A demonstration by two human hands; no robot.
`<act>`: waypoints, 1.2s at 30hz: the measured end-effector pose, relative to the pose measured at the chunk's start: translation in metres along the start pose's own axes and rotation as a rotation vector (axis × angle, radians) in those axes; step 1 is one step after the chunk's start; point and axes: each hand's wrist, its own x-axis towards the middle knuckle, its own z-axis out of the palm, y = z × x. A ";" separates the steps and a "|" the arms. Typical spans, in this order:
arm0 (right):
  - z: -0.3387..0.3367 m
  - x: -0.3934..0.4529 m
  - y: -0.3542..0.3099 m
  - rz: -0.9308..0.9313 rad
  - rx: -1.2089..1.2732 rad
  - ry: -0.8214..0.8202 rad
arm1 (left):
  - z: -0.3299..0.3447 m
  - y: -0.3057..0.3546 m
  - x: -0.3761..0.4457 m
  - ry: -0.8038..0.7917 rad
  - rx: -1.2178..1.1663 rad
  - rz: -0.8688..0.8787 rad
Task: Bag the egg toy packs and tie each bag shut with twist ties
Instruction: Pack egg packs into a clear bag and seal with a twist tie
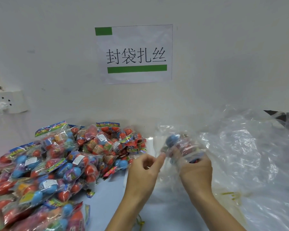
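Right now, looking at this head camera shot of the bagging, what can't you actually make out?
- Pack in the clear bag: blurred by motion and plastic; only a blue egg shows.
- Right hand: its grip on the bag is veiled by film.
- Left hand: fingertips pinch the bag edge; any twist tie is too small to see.
- Pile of egg toy packs: cut off by the left and bottom edges.
- Pack labels: too small to read.
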 end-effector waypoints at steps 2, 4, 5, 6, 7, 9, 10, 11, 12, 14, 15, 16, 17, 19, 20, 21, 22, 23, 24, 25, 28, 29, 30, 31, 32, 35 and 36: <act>0.002 -0.007 -0.005 -0.062 0.003 -0.055 | 0.005 0.000 -0.001 -0.064 0.001 0.007; 0.002 -0.011 -0.007 -0.106 -0.025 -0.103 | 0.007 -0.003 -0.001 -0.096 0.026 0.036; 0.002 -0.012 -0.008 -0.116 -0.037 -0.113 | 0.007 -0.004 0.000 -0.099 0.017 0.054; 0.001 -0.013 -0.009 -0.129 -0.050 -0.116 | 0.007 -0.004 0.000 -0.095 -0.007 0.074; 0.001 -0.012 -0.010 -0.145 -0.067 -0.107 | 0.006 -0.002 0.000 -0.078 -0.036 0.096; 0.000 -0.011 -0.010 -0.170 -0.112 -0.057 | 0.004 0.003 -0.001 -0.016 -0.080 0.147; -0.001 -0.009 -0.010 -0.166 -0.136 -0.026 | 0.003 0.005 -0.002 0.011 -0.092 0.173; -0.002 -0.008 -0.009 -0.147 -0.155 -0.001 | 0.002 0.007 -0.002 0.025 -0.099 0.194; -0.003 -0.006 -0.008 -0.119 -0.171 0.012 | 0.002 0.008 -0.004 0.027 -0.101 0.205; -0.004 -0.003 -0.004 -0.069 -0.224 0.008 | 0.003 0.011 -0.007 0.005 -0.108 0.203; -0.003 -0.002 -0.003 -0.048 -0.249 -0.004 | 0.004 0.011 -0.008 -0.009 -0.112 0.195; -0.003 -0.002 -0.002 -0.028 -0.263 -0.022 | 0.004 0.011 -0.009 -0.017 -0.116 0.188; -0.003 -0.002 -0.002 -0.009 -0.269 -0.046 | 0.005 0.011 -0.009 -0.015 -0.113 0.180; -0.002 -0.005 -0.004 0.022 -0.255 -0.111 | 0.004 0.009 -0.008 0.004 -0.093 0.166; -0.002 -0.007 -0.005 0.026 -0.238 -0.157 | 0.003 0.008 -0.006 0.015 -0.089 0.151; -0.001 -0.009 -0.006 0.024 -0.221 -0.214 | 0.003 0.007 -0.004 0.026 -0.095 0.125; 0.000 -0.011 -0.008 0.013 -0.199 -0.278 | 0.002 0.005 -0.003 0.035 -0.114 0.092; 0.001 -0.013 -0.009 -0.007 -0.174 -0.341 | 0.001 0.004 -0.001 0.048 -0.147 0.055; 0.002 -0.015 -0.010 -0.032 -0.149 -0.396 | 0.000 0.003 0.001 0.070 -0.189 0.016; 0.003 -0.018 -0.011 -0.067 -0.138 -0.437 | -0.001 0.001 0.003 0.101 -0.234 -0.026; 0.004 -0.022 -0.016 -0.291 -0.212 -0.483 | -0.005 -0.003 0.008 0.194 -0.374 -0.152; 0.004 -0.023 -0.018 -0.382 -0.242 -0.498 | -0.007 -0.003 0.010 0.208 -0.415 -0.186; 0.004 -0.024 -0.018 -0.462 -0.269 -0.512 | -0.009 -0.003 0.010 0.219 -0.446 -0.211; 0.004 -0.024 -0.019 -0.529 -0.283 -0.519 | -0.011 -0.003 0.011 0.233 -0.470 -0.229; 0.004 -0.025 -0.021 -0.592 -0.286 -0.513 | -0.012 -0.003 0.012 0.250 -0.495 -0.246; -0.001 -0.024 -0.029 -0.827 -0.211 -0.336 | -0.016 -0.003 0.014 0.286 -0.555 -0.286; -0.004 -0.023 -0.032 -0.894 -0.180 -0.241 | -0.016 -0.003 0.014 0.291 -0.565 -0.292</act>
